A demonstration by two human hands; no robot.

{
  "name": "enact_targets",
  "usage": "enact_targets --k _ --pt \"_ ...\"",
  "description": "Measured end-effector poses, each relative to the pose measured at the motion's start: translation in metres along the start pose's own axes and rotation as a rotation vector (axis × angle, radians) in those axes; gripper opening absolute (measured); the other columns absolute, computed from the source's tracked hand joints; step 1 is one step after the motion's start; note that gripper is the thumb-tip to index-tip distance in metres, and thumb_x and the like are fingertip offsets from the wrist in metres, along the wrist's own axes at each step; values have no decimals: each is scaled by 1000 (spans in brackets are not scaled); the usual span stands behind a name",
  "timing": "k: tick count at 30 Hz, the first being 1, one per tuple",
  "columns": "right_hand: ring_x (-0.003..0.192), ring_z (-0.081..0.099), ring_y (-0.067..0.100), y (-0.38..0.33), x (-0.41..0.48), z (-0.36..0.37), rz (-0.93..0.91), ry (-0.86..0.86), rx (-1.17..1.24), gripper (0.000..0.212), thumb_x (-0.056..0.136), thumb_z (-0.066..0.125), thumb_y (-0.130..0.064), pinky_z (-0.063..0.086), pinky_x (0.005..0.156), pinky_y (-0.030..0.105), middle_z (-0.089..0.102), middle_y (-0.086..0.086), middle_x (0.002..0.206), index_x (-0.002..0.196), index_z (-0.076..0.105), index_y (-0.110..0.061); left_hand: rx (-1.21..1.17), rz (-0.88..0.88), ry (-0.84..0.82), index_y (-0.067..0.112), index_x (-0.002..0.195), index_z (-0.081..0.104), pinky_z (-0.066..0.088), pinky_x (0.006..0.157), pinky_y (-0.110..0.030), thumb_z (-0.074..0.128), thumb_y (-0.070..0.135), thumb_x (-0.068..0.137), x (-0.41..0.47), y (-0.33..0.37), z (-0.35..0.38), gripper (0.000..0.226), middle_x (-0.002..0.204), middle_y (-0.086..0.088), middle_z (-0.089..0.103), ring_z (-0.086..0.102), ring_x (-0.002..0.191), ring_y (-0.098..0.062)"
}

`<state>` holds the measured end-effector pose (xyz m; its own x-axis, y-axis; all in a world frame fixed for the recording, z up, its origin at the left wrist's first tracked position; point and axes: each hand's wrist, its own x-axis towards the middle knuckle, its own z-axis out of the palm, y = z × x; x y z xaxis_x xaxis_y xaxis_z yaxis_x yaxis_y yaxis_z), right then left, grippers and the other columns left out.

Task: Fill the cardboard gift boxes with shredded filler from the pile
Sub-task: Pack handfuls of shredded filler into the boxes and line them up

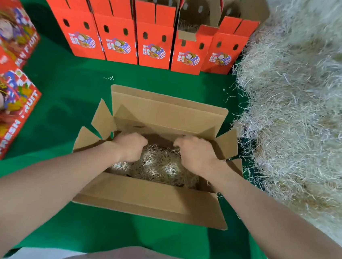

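Down in the open box (152,199), left hand (130,147) and right hand (197,155) clutch shredded filler (160,166) — fingers curled.

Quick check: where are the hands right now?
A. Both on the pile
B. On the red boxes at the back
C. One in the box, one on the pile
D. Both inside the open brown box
D: the left hand and right hand are both down inside the open box, at the filler, and neither is on the pile to the right.
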<state>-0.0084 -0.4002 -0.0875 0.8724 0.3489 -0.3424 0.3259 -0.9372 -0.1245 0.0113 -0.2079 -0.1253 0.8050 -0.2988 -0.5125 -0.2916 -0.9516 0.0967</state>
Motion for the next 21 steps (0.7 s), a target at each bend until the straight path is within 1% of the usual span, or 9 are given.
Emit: enact_targets --k 2,5,7,9,11,13,16,18,21 --pt "78 61 29 -4 -8 -21 -82 415 91 25 85 50 2 54 66 40 63 10 91 104 61 -8 -113 -25 140 10 92 61 50 67 -32 49 13 87 -8 5 -17 13 101 -10 63 60 82 -25" --pt "83 56 35 0 -12 -44 -155 939 80 25 68 61 10 47 72 43 59 16 89 89 64 -2 -128 -30 312 18 67 55 47 60 -29 52 25 89 -24 12 -34 23 80 -4 63 58 67 -19" --pt "111 48 38 8 -7 -54 -33 866 -8 45 70 61 4 37 92 50 53 18 117 114 58 -6 -74 -23 401 18 71 62 48 79 -34 53 35 90 -33 15 -37 28 83 -1 66 62 79 -20" --pt "120 44 34 21 1 -63 97 560 -20 54 80 58 -6 33 100 46 49 13 129 132 42 -13 -91 -31 455 20 80 63 32 102 -38 55 37 89 -41 15 -38 21 109 -1 64 56 107 -22" --pt "101 57 32 30 7 -70 180 350 -32 30 88 54 -18 46 82 39 60 12 109 117 50 -13 -107 -52 427 23 102 61 17 111 -38 56 37 88 -49 14 -40 20 137 -2 48 38 130 -21" --pt "89 60 30 34 11 -73 173 317 -55 13 90 53 -26 43 67 33 63 10 95 94 54 -13 -113 -73 393 23 118 55 14 113 -38 57 37 88 -56 11 -44 33 148 -2 34 27 137 -20" --pt "86 60 29 37 17 -74 189 351 6 14 90 54 -29 40 64 29 60 7 85 85 55 -16 -161 -131 418 22 125 52 23 109 -36 58 38 87 -67 8 -52 41 148 0 34 34 133 -19" --pt "86 61 30 39 21 -73 270 339 172 15 88 56 -29 40 65 29 56 6 79 83 57 -15 -173 -192 436 23 125 51 30 102 -34 57 39 87 -75 5 -58 42 138 1 45 44 124 -20" --pt "87 62 33 35 25 -66 362 372 460 18 87 55 -24 42 65 30 60 13 82 84 60 -7 -148 -300 524 24 129 49 24 107 -37 55 39 88 -82 -4 -61 44 139 -1 45 41 128 -22"
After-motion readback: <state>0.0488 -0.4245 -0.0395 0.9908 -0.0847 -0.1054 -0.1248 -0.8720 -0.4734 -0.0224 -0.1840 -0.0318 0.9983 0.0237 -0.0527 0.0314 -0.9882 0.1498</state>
